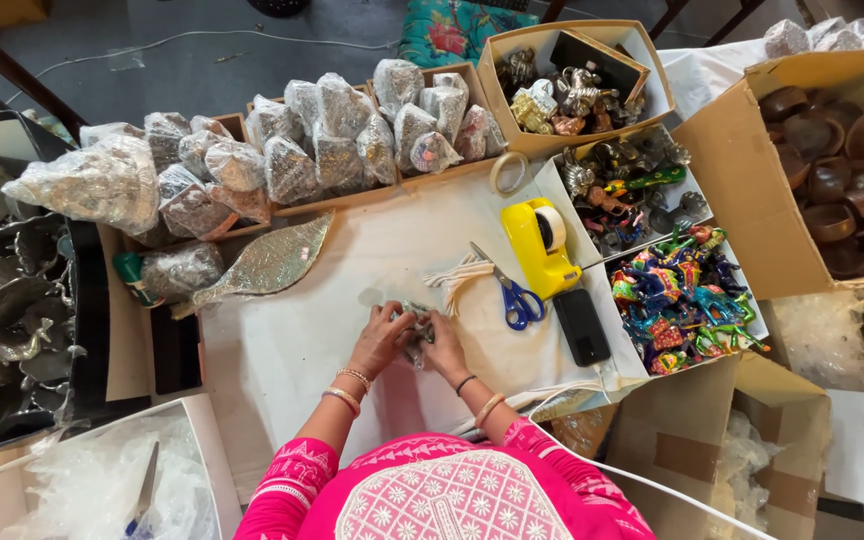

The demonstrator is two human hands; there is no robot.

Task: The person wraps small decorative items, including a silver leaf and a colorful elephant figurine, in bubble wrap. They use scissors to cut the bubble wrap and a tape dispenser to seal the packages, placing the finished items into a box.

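— Well, how would that small wrapped piece handle?

— Probably light but hard inside, with crinkly, slippery plastic around it; best gripped at both ends, I'd judge. It sits low in the centre of the frame on the white counter.

— And the hands?

— Left hand and right hand are both curled closed around it. It looks silvery-grey, glinting, mostly hidden.

Both hands around a small wrapped figurine (scissors nearby)
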